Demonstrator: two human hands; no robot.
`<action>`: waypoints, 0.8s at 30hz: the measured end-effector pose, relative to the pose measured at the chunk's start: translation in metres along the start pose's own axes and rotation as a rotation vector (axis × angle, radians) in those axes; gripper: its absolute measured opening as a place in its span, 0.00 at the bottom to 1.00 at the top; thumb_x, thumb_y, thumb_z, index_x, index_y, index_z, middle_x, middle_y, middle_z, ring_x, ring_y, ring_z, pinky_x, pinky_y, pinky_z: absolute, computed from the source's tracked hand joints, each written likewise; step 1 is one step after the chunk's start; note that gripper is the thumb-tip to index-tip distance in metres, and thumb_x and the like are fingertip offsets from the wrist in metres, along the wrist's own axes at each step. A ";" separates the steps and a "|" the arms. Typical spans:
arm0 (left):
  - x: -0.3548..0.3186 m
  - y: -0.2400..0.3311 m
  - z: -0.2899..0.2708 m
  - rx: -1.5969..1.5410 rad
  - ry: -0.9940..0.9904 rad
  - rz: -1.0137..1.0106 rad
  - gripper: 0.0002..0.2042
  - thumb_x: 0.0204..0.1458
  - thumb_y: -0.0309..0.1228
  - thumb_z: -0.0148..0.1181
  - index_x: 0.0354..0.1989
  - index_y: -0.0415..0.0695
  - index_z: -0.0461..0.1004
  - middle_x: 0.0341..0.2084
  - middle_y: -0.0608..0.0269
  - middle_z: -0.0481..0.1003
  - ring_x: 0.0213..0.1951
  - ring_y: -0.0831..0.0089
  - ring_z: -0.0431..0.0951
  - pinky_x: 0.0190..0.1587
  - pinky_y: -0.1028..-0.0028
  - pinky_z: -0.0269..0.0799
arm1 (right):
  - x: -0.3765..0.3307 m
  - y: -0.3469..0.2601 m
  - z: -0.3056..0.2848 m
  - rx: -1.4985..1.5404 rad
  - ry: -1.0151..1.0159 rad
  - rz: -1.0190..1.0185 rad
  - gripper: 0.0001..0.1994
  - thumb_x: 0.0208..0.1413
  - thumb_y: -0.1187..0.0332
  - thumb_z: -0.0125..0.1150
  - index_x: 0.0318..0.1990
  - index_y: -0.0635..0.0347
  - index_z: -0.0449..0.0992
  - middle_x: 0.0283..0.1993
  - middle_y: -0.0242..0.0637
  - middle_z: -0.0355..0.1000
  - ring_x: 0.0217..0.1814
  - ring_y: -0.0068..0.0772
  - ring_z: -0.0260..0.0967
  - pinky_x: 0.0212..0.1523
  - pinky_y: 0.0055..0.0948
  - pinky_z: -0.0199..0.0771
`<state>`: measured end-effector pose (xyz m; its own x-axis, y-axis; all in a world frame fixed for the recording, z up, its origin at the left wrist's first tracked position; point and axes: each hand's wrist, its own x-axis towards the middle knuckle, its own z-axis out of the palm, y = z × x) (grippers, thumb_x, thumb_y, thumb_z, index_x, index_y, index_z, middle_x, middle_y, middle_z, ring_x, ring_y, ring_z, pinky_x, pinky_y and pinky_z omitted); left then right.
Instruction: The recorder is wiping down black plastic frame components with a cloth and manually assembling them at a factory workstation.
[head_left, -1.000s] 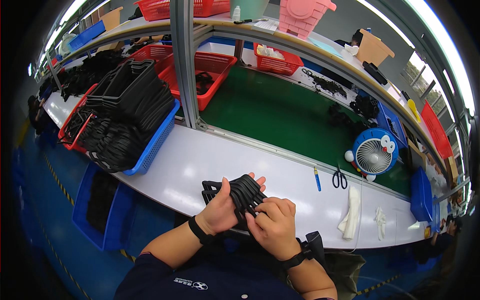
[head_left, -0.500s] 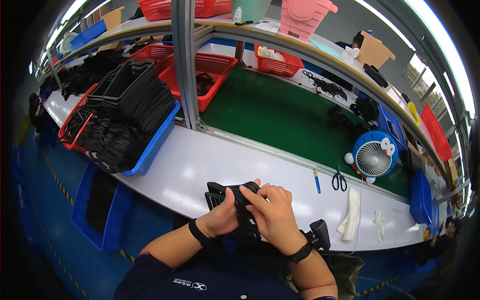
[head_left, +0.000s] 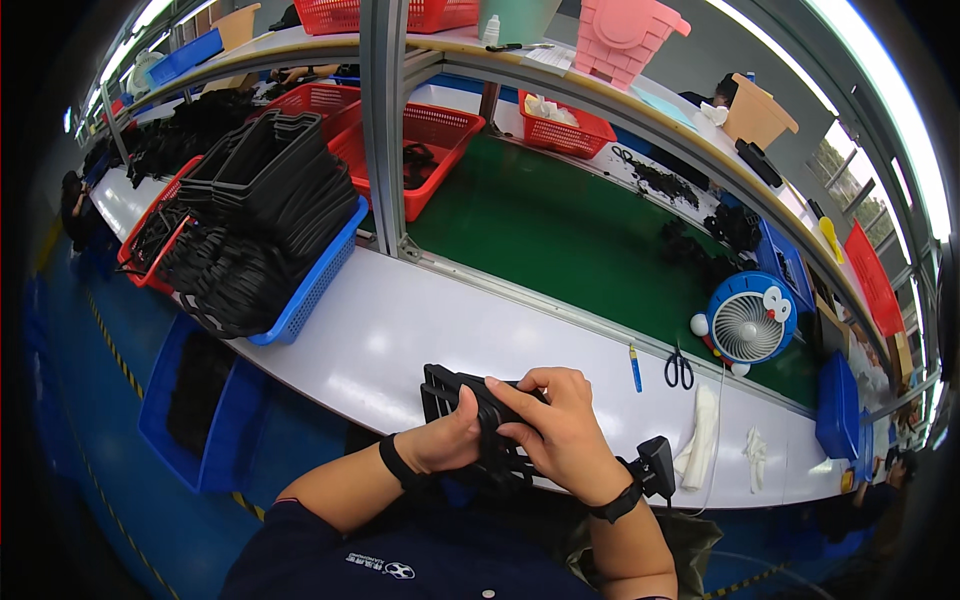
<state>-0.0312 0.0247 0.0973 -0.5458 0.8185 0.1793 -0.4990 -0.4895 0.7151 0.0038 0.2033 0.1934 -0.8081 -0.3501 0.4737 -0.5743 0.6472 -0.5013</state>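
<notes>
- Blue basket [head_left: 318,295] carries piled black frames [head_left: 255,225] on the tabletop [head_left: 370,320].
- Left hand [head_left: 443,440]: its grip is closed on the black bundle [head_left: 440,388], at the tabletop's near edge.
- Right hand [head_left: 568,435]: its grip also is closed on this bundle, thumb and fingers pressing.
- Scissors [head_left: 679,370] lie near the fan [head_left: 750,320].

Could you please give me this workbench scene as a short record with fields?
Left grip: bare hand holding black open-framed pieces
Right grip: touching the same pieces
White bench, left: blue perforated basket heaped with black frames
Bench, right: black-handled scissors, slim blue-and-yellow tool, long white cloth
Beyond: green surface, round blue-and-white fan
</notes>
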 end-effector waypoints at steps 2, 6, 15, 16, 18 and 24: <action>0.001 0.002 0.000 0.034 -0.028 0.017 0.47 0.55 0.72 0.30 0.70 0.43 0.56 0.64 0.59 0.64 0.66 0.68 0.64 0.68 0.63 0.61 | 0.001 0.000 0.000 -0.023 -0.026 -0.030 0.20 0.45 0.69 0.74 0.49 0.49 0.82 0.43 0.34 0.70 0.48 0.39 0.66 0.50 0.37 0.61; -0.006 -0.007 -0.005 0.061 0.081 -0.063 0.51 0.49 0.77 0.32 0.68 0.43 0.60 0.62 0.58 0.67 0.64 0.67 0.66 0.66 0.61 0.62 | -0.002 0.004 0.003 0.054 -0.040 -0.059 0.13 0.44 0.70 0.74 0.40 0.51 0.81 0.41 0.32 0.70 0.47 0.40 0.66 0.49 0.37 0.61; -0.003 -0.001 -0.001 -0.065 0.004 -0.040 0.49 0.54 0.73 0.27 0.71 0.44 0.54 0.65 0.58 0.63 0.68 0.66 0.61 0.69 0.62 0.58 | 0.005 -0.009 0.005 0.107 -0.020 -0.010 0.19 0.46 0.63 0.75 0.46 0.56 0.80 0.53 0.37 0.74 0.58 0.44 0.67 0.58 0.41 0.61; -0.002 0.000 0.003 -0.044 0.058 -0.030 0.49 0.54 0.73 0.27 0.72 0.44 0.53 0.66 0.57 0.62 0.69 0.65 0.59 0.69 0.62 0.59 | 0.004 -0.009 0.005 0.065 -0.105 -0.023 0.24 0.46 0.60 0.75 0.51 0.56 0.79 0.59 0.39 0.72 0.65 0.45 0.63 0.61 0.42 0.59; -0.002 0.000 0.003 -0.017 0.054 -0.041 0.48 0.55 0.73 0.26 0.72 0.44 0.52 0.66 0.57 0.61 0.70 0.65 0.58 0.69 0.63 0.59 | 0.001 -0.005 0.009 0.045 -0.097 -0.048 0.24 0.44 0.60 0.76 0.50 0.56 0.80 0.57 0.38 0.74 0.64 0.45 0.65 0.61 0.41 0.60; -0.008 -0.009 -0.008 0.016 0.032 -0.083 0.46 0.59 0.70 0.21 0.73 0.43 0.50 0.66 0.57 0.61 0.70 0.66 0.58 0.70 0.66 0.57 | -0.010 0.003 0.025 0.096 0.046 -0.109 0.18 0.40 0.64 0.79 0.40 0.57 0.82 0.49 0.36 0.79 0.57 0.44 0.72 0.57 0.42 0.69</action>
<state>-0.0273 0.0204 0.0840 -0.5245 0.8458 0.0975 -0.5326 -0.4153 0.7375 0.0072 0.1919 0.1689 -0.7344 -0.3820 0.5611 -0.6703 0.5386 -0.5105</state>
